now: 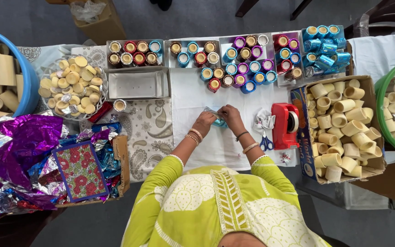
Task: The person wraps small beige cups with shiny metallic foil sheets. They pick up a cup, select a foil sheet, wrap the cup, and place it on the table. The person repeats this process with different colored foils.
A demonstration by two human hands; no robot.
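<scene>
Foil: a blue-silver foil piece [217,120] sits on the white cloth [193,96], left of the red tape dispenser [285,126].
Left hand [204,123]: fingers pinched on the foil piece.
Right hand [231,118]: closed around it too.
Done: many wrapped cups [238,68] in trays beyond the dispenser.
Left: a carton of bare cups [344,128] to its right, apparently many unwrapped.

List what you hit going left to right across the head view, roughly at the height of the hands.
Crumpled purple foil → floral card → paisley cloth → left hand → foil-wrapped piece both hands hold → right hand → scissors → red tape dispenser → cardboard box of plain tubes → green tub.
</scene>
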